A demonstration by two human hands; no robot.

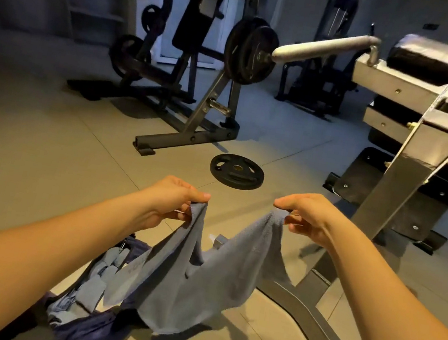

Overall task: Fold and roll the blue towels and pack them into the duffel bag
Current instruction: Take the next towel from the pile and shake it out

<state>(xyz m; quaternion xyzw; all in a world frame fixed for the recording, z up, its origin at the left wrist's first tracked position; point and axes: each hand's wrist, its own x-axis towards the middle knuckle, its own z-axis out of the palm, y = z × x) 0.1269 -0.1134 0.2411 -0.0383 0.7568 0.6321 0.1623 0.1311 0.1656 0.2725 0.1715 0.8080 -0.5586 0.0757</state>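
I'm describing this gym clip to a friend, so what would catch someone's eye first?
The blue towel sagging in mid-air at centre, pinched at its top corners by the left hand and right hand. Below left, the open duffel bag already holds rolled towels. Beyond the hands, a lone weight plate lies on the floor.

grey-blue towel [211, 274], navy duffel bag [89, 328], black weight plate [236, 171]

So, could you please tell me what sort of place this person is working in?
It looks like a gym, probably a weight room: a plate-loaded machine stands on the tiled floor, a loose weight plate lies nearby, and a padded bench frame is at right.
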